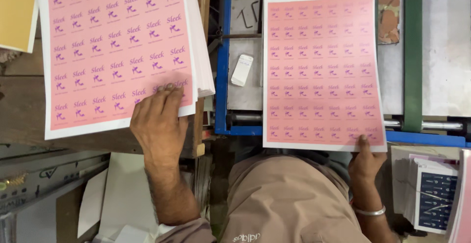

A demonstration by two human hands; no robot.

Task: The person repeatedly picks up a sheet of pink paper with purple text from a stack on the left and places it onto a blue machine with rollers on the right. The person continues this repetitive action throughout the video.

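A thick stack of pink printed sheets [113, 47] with rows of small purple shoe logos lies on a wooden table at the left. My left hand [158, 125] rests flat on the stack's near right corner, fingers spread on the top sheet. A single pink printed sheet [321, 71] lies on the blue-framed machine bed at the right. My right hand [365, 159] pinches that sheet's near right corner between thumb and fingers. A metal bangle sits on my right wrist.
A small white block [242, 69] lies on the grey machine bed [245, 93] between the two sheets. A green bar [412, 51] runs up the machine's right side. Blue printed cards [431, 199] are stacked at the lower right. A yellow sheet [17, 12] lies at the far left.
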